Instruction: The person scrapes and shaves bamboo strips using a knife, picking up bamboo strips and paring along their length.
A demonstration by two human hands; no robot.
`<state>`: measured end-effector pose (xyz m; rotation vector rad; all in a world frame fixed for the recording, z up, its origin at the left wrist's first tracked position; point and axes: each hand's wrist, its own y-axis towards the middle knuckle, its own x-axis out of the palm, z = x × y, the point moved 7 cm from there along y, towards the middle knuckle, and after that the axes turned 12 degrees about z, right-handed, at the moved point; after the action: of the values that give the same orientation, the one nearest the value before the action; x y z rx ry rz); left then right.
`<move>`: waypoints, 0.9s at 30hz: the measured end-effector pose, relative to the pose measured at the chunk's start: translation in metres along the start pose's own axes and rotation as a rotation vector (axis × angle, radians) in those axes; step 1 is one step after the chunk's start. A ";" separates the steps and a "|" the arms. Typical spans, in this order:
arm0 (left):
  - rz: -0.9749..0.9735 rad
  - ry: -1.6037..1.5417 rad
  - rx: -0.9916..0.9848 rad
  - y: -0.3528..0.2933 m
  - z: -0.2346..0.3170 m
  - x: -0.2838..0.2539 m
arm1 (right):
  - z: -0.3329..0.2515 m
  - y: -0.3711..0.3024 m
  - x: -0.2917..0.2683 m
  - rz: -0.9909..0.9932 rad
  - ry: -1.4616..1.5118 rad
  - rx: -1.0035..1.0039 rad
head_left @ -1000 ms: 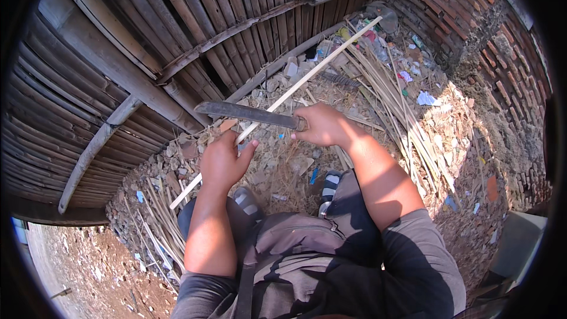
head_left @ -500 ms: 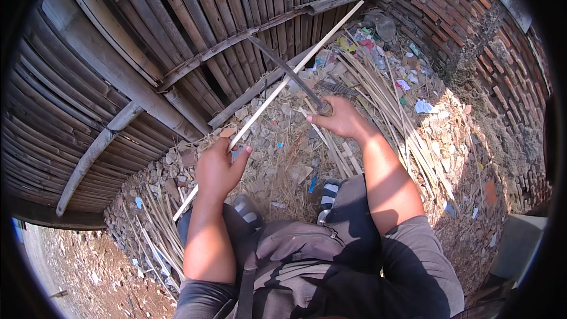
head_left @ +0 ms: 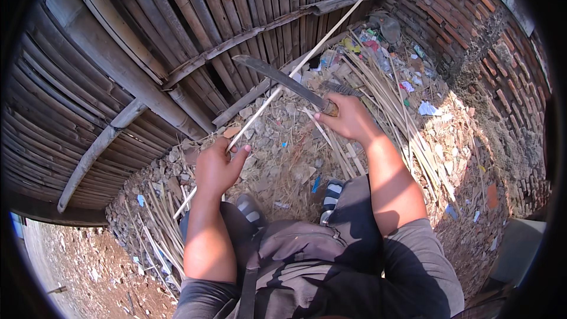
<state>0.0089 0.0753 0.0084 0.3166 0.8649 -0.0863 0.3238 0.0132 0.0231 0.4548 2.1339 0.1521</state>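
My left hand (head_left: 218, 165) is closed around the lower part of a long, pale bamboo strip (head_left: 307, 57), its thumb out along one side. The strip slants up and away to the right, toward the bamboo wall. In my right hand (head_left: 348, 117) is a machete (head_left: 283, 78), gripped by its wooden handle. Its dark blade points up and left, crossing the strip about midway along; I cannot tell whether the two touch. The blade's flat side shows, and its tip is in front of the wall.
A dark bamboo wall (head_left: 177, 23) rises at left and ahead, a brick wall (head_left: 437, 6) at right. Strips lie in a pile (head_left: 407, 124) to the right and another pile (head_left: 156, 224) to the left. Rubble and scraps of litter (head_left: 428, 108) cover the ground between my sandalled feet (head_left: 248, 207).
The machete has turned in my right hand, so more of the blade's flat shows and its tip sits farther left and lower. My left hand and the strip stay nearly in place.
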 end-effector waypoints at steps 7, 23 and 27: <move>-0.023 -0.130 0.050 -0.006 0.008 0.010 | -0.036 -0.010 0.027 -0.068 0.025 -0.111; -0.112 -0.214 0.084 -0.008 0.015 0.012 | -0.023 -0.007 0.028 -0.083 0.020 -0.002; -0.233 -0.155 0.046 -0.010 0.006 0.021 | -0.041 -0.013 0.050 -0.153 -0.072 -0.278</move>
<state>0.0247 0.0647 -0.0061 0.2477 0.7438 -0.3428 0.2616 0.0229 0.0040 0.1321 2.0283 0.3351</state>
